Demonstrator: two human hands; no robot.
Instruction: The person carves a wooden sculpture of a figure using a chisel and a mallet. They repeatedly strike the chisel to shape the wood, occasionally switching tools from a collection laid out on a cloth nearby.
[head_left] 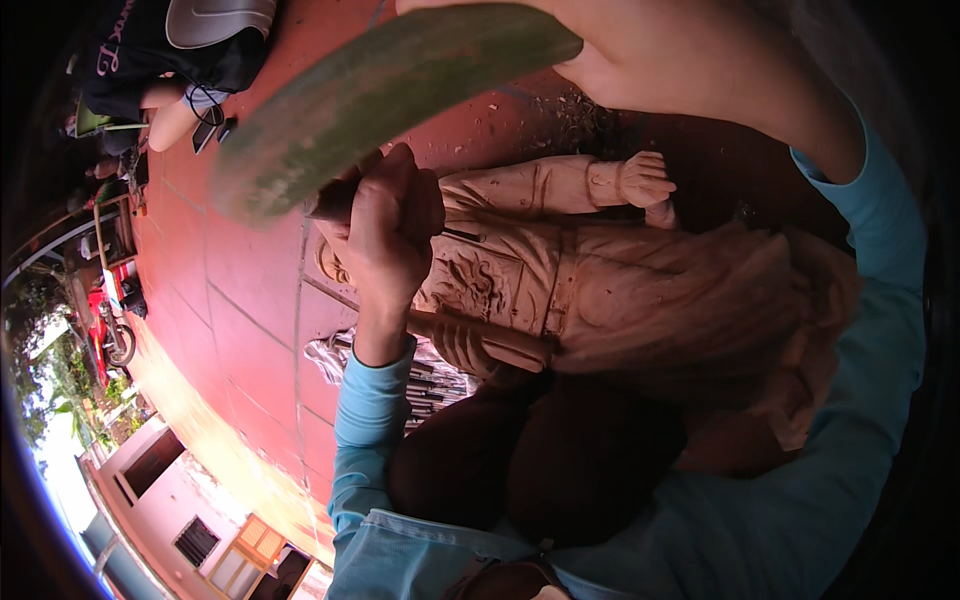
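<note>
A carved wooden statue (610, 280) lies face up just in front of the person's dark knees (540, 450). Its pale brown surface shows deep robe folds, a raised pattern on a chest panel and a belt; one carved hand (645, 178) makes a fist, the other rests by a flat carved bar (490, 343). The right hand (610, 50) grips a thick, rounded club (390, 110), green-brown and blurred, above the statue; its fingers are partly cut off by the upper edge. The left hand (385, 225) is closed in a fist over the statue's head end, and I cannot tell what it holds.

The widest room lies leftward, across the red tiled floor (250, 300). The knees border the statue's near side, with a row of tools (435, 392) by its head end; wood chips (585, 120) lie beyond its far side.

The statue's long axis runs left to right, head leftward. The club slants from upper right to lower left, its blunt end leftward.
</note>
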